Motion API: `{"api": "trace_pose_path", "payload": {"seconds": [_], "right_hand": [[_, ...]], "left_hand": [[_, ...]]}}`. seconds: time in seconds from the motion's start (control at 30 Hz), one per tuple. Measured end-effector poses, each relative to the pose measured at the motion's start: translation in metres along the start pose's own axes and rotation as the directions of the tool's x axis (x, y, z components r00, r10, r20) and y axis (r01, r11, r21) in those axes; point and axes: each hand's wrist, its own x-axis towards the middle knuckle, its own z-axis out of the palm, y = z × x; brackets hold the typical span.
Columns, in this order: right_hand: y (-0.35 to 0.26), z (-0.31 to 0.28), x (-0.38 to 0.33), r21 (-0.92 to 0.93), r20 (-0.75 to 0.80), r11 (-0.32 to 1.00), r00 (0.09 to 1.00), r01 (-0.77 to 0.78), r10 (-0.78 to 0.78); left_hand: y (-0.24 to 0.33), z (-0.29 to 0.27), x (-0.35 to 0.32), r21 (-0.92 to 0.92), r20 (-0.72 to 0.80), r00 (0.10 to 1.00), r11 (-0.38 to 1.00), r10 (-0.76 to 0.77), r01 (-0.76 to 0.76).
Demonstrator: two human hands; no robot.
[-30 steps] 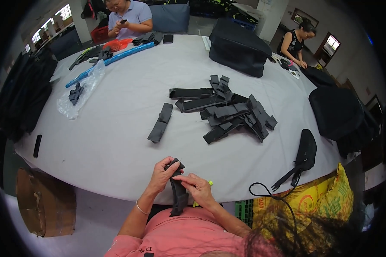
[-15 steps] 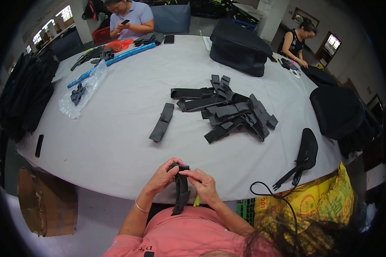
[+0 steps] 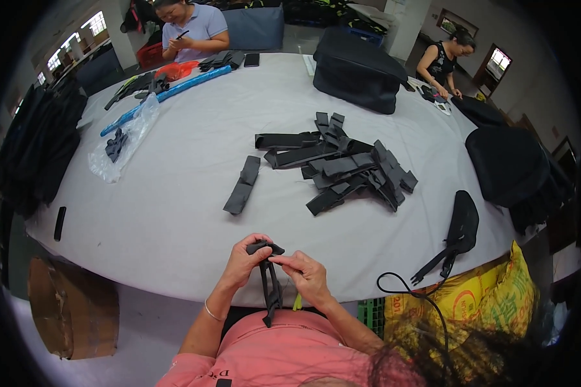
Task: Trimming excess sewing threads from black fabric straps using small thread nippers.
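The landmark is the pile of black straps [image 3: 345,171] in the middle of the grey table [image 3: 174,213]. Left of this pile, a little apart, lies a single folded dark strap [image 3: 242,185]. Far left of it lies a clear plastic bag [image 3: 122,138] with small dark parts inside, and beyond the bag a long blue tube [image 3: 164,97]. Behind the pile stands a big black bag [image 3: 358,71]. Right of the pile, at the table edge, rests a black pouch [image 3: 461,222] with a hanging cord. Below the table, far left of the pile, stands a cardboard box [image 3: 71,309].
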Motion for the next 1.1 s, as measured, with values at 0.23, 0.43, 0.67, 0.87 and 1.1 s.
{"api": "trace_pose_path", "payload": {"seconds": [0.23,0.43,0.67,0.87,1.1], "right_hand": [[0.003,-0.004,0.000,-0.103,0.006,0.990,0.996,0.092,-0.092],[0.003,-0.006,-0.002,-0.231,0.006,0.964,0.991,0.128,-0.130],[0.000,-0.009,-0.001,-0.321,0.018,0.929,0.982,0.185,-0.189],[-0.001,-0.010,0.000,-0.385,0.015,0.894,0.970,0.228,-0.241],[-0.009,-0.013,-0.005,-0.421,0.018,0.873,0.965,0.244,-0.261]], "left_hand": [[0.003,0.005,-0.002,0.050,-0.024,0.998,0.997,0.054,-0.052],[0.003,0.007,-0.003,0.115,-0.025,0.997,0.991,0.079,-0.076],[0.008,0.008,-0.003,0.134,-0.024,0.997,0.988,0.078,-0.074],[0.007,0.008,-0.001,0.123,-0.024,0.997,0.990,0.079,-0.075],[0.009,0.010,-0.006,0.121,-0.013,0.996,0.989,0.090,-0.088]]}}
